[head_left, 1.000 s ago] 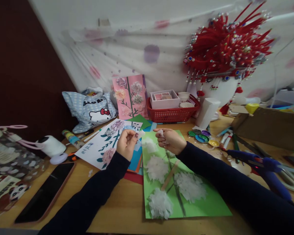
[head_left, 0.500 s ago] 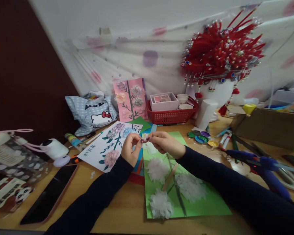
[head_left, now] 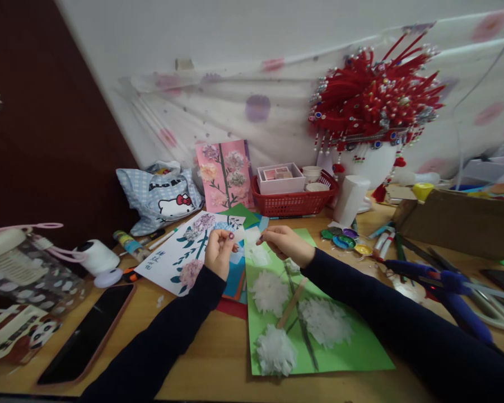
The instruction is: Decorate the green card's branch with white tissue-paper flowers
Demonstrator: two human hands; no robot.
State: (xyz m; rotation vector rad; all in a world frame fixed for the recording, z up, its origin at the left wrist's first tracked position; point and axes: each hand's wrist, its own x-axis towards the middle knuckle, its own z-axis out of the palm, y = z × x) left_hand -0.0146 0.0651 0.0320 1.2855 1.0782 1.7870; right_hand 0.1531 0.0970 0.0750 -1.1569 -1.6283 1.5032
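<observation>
My left hand (head_left: pixel 219 253) is closed, with thumb and fingertips drawn together above the edge of a white flower picture (head_left: pixel 162 271). What it holds, if anything, is too small to make out. To its right, my right hand (head_left: pixel 289 246) pinches a thin piece of white tissue paper (head_left: pixel 252 238) over the top of a green sheet (head_left: pixel 340 358). More white tissue lies beneath it. Fluffy white tissue flowers (head_left: pixel 270 292) sit on the green sheet beside a dark painted stem (head_left: pixel 306 336). A wooden stick (head_left: pixel 292 305) lies across the sheet between them.
A blue glue gun (head_left: pixel 437 280) and paint pots (head_left: pixel 344 240) are on the right. Behind stand a red basket (head_left: pixel 294 205), a pink flower picture (head_left: pixel 223 176) and a red beaded headdress (head_left: pixel 373 101). A phone (head_left: pixel 88 333) lies on the left.
My hands have moved apart from fingertips meeting; the left went slightly left, the right stays over the green sheet with tissue at its fingertips. The view has shifted slightly.
</observation>
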